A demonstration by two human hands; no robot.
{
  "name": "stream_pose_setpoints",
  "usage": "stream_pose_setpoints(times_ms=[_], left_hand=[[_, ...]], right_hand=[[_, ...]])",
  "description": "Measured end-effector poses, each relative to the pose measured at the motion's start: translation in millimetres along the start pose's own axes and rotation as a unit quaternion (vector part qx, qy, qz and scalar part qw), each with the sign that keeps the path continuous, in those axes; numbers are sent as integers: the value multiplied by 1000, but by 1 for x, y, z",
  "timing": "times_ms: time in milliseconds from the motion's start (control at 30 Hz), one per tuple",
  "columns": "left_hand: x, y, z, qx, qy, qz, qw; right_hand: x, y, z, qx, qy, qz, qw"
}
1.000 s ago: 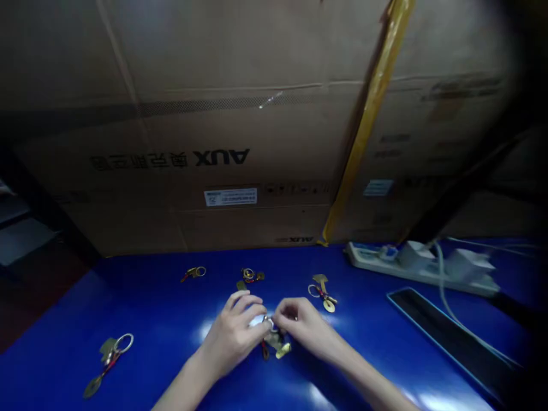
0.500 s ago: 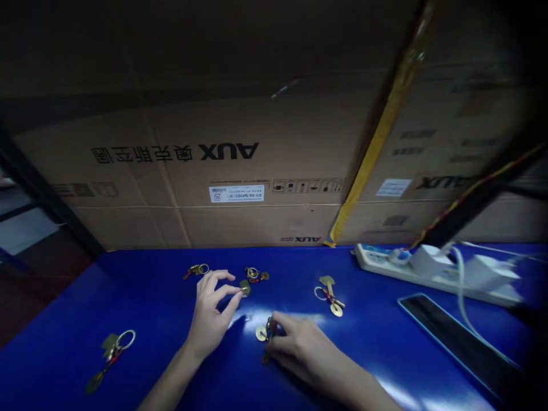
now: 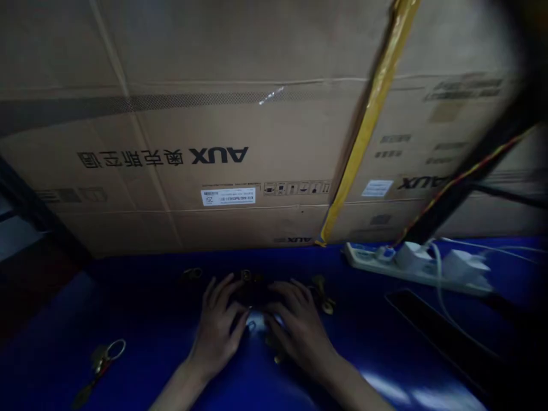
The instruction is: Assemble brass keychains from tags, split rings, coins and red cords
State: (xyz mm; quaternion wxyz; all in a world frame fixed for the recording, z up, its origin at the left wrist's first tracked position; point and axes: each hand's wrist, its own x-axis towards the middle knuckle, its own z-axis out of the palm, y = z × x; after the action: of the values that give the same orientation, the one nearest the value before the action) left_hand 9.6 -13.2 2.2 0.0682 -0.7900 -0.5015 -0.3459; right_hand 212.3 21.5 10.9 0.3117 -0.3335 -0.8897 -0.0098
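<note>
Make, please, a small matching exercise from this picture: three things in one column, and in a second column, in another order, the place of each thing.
Things:
1. power strip
2. yellow tape
3. brass charm with a ring

Places:
A. running down the cardboard box
B. lower left on the blue table
C. back right on the blue table

Right pairs: 1-C, 2-A, 3-B

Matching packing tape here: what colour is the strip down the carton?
The tape is yellow, shown best in the head view.
</note>
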Motion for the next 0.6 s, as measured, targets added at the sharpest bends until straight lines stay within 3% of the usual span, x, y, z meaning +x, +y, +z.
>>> stream_pose_setpoints(times_ms=[200, 400, 600], left_hand=[[-2, 14, 5, 22, 4, 31, 999], [-2, 14, 7, 36, 2, 18, 999], [-2, 14, 9, 17, -24, 24, 999]], right_hand=[[-1, 0, 6, -52, 99, -45, 993], [-1, 0, 8, -60, 84, -74, 992], [-3, 2, 13, -67, 62, -60, 994]])
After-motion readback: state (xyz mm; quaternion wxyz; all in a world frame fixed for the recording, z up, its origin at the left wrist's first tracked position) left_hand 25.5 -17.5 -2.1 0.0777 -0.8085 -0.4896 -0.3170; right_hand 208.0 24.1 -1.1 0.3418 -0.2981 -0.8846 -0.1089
